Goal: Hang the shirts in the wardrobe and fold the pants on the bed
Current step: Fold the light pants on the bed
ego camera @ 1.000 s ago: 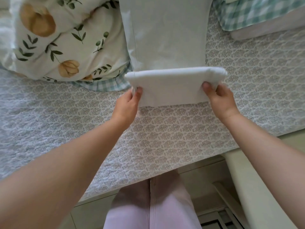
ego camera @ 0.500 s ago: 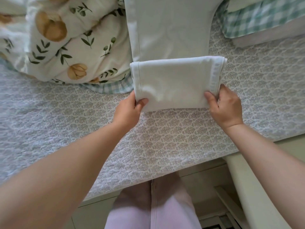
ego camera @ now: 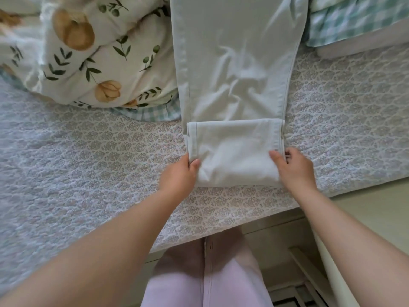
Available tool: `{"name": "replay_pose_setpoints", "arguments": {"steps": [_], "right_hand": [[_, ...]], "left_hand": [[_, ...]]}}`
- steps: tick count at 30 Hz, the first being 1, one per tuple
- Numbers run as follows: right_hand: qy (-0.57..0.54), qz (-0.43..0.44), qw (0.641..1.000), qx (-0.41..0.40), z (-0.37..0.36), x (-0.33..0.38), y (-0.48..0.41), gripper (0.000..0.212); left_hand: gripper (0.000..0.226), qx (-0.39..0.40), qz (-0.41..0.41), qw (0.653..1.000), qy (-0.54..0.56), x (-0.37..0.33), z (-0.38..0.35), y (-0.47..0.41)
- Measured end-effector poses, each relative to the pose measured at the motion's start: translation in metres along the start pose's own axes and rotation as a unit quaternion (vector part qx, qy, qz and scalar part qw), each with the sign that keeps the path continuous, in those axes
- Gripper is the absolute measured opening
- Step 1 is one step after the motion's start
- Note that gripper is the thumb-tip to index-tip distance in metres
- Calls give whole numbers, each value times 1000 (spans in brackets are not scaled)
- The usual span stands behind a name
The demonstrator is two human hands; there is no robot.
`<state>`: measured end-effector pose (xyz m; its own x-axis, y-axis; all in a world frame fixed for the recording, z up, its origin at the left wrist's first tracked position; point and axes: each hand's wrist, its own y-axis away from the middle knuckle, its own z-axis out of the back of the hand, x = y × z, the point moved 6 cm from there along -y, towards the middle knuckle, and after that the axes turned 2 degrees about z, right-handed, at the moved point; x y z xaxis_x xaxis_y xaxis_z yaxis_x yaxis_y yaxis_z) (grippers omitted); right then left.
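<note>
Left hand [ego camera: 179, 173]: thumb lies on top of the folded cloth and the fingers tuck beneath, pinching the left edge of the fold. Right hand [ego camera: 294, 169]: thumb on top, fingers curled round the right edge, gripping the same fold. Both hold the hem end of the pale off-white cotton pants [ego camera: 234, 63]. That end is doubled over into a flat rectangle on top of the legs. The rest of the pants runs straight away from the person, lightly creased above the fold.

The pants lie on the bed's grey-white quilted cover with a small leaf pattern [ego camera: 88, 162], near its front edge. To the left, touching the pants' side, sits a bunched cream duvet printed with tan flowers and green sprigs [ego camera: 88, 52]. At far right lies green-and-white checked bedding [ego camera: 354, 16]. Below the bed edge, the person's pink trouser legs [ego camera: 208, 280] show.
</note>
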<state>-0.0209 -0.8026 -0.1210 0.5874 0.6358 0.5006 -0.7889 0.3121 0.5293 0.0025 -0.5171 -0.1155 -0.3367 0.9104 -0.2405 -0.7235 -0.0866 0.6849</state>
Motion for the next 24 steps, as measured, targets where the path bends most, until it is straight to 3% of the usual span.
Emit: {"name": "replay_pose_setpoints", "arguments": {"steps": [6, 12, 14, 17, 19, 22, 24], "right_hand": [[31, 33, 999, -17, -4, 0, 15, 27], [101, 31, 994, -11, -3, 0, 15, 32], [158, 31, 987, 3, -4, 4, 10, 34], [215, 31, 976, -31, 4, 11, 1, 38], [171, 16, 984, -55, 10, 15, -8, 38], [2, -23, 998, -62, 15, 19, -27, 38], [9, 4, 997, -76, 19, 24, -36, 35]], "left_hand": [[41, 4, 50, 991, 124, 0, -5, 3], [36, 42, 55, 985, 158, 7, -13, 7], [36, 58, 73, 985, 146, 7, -11, 4], [37, -13, 84, 993, 86, 1, 4, -2], [38, -65, 95, 984, 138, -5, 14, -10], [42, -99, 99, 962, 233, -21, 26, -30], [38, -107, 89, 946, 293, -26, 30, -40]]}}
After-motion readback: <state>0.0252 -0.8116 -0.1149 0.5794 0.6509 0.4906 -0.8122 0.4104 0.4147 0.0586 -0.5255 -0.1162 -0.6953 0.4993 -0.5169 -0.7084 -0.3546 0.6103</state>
